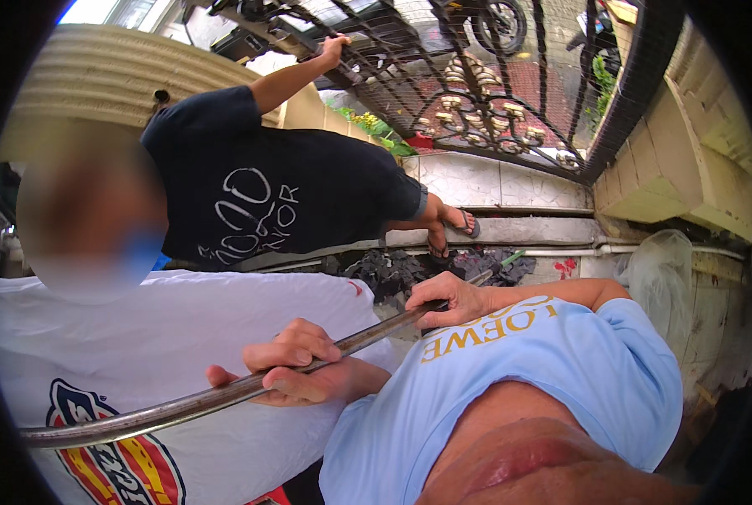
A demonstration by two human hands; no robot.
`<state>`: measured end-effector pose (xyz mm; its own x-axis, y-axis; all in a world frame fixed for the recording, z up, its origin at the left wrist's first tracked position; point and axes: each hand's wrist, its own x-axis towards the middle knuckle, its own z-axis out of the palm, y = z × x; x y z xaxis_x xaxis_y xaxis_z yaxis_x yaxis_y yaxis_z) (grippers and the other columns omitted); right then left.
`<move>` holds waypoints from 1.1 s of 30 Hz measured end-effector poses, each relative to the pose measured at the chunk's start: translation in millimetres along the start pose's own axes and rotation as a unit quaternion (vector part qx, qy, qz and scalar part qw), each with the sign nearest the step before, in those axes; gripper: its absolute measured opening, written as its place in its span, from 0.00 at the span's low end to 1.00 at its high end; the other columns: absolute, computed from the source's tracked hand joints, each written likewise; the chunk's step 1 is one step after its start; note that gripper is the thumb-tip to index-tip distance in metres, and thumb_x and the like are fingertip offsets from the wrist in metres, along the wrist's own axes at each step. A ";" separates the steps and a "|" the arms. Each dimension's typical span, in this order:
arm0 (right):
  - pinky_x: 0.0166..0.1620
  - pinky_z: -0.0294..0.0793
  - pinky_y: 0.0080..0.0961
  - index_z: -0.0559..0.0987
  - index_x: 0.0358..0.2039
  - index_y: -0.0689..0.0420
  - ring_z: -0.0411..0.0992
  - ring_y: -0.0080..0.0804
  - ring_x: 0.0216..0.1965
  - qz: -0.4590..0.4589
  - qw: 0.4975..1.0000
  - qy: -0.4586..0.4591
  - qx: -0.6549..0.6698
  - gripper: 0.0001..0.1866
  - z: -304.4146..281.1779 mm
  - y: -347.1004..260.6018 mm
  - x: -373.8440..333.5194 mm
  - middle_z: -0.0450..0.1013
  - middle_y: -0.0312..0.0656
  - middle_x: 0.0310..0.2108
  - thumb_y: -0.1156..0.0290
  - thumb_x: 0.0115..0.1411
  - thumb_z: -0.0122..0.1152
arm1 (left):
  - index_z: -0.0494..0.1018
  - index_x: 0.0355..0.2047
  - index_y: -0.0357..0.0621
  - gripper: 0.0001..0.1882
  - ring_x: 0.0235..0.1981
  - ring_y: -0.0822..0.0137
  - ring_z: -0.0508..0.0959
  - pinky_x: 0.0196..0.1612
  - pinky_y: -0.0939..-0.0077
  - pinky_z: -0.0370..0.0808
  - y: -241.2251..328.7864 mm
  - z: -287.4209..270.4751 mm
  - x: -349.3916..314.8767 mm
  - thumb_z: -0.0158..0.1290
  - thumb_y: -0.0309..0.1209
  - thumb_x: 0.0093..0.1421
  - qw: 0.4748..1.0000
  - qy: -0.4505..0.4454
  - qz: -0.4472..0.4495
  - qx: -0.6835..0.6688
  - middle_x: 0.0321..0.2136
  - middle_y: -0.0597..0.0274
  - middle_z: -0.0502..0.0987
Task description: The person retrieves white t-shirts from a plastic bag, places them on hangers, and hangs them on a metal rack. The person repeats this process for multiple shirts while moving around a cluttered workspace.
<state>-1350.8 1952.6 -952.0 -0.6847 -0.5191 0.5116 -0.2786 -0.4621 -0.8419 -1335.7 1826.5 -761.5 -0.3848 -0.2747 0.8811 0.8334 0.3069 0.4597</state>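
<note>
Both hands on one metal bar (174,410), long, thin, greyish w/ brownish stains, running slantwise from far L of grip up to just past R hand. L hand (304,358) about mid-bar: fingers wrapped round it, clamped on, some showing above bar, some below. R hand (447,300) further up, near bar's upper end, fist clamped on too; short bit of bar pokes out past it. Hands apart from each other, bare bar btwn. Wearer's light blue shirt (511,353), gold lettering, directly below & R of grip; R forearm comes in across it. White cloth (182,311) w/ colourful printed emblem just L of & under grip, bar crossing over it; can't tell if worn. Dark rubble (384,273) on ground just beyond grip, btwn both hands & co-worker's feet. Clear plastic bag (662,273) well R of grip, white pipe (553,251) running along ground btwn bag & rubble. Co-worker (300,181) in dark T-shirt & flip-flops beyond grip, to its L; head blurred, one arm stretched to black iron gate (553,76) w/ pale ornaments, far beyond grip. Motorbike wheel (502,25) behind gate bars. Yellow-flowered plant (368,122) beyond grip, near gate foot. Ribbed beige wall (82,71) far beyond & L of grip.
</note>
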 end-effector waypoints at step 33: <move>0.34 0.70 0.27 0.72 0.45 0.63 0.70 0.24 0.29 0.095 0.965 -0.241 -0.047 0.17 -50.4 80.2 -60.1 0.73 0.42 0.26 0.67 0.57 0.60 | 0.52 0.62 0.45 0.24 0.06 0.78 0.56 0.12 0.81 0.56 58.9 -7.0 124.3 0.44 0.35 0.69 1.000 0.021 0.003 -0.018 0.17 0.69 0.58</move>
<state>-1366.0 1983.0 -1059.0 -0.3432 -0.8722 0.3486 -0.2554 -0.2705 -0.9282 -1331.7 1804.0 -625.6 -0.3635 -0.3114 0.8780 0.8498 0.2753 0.4494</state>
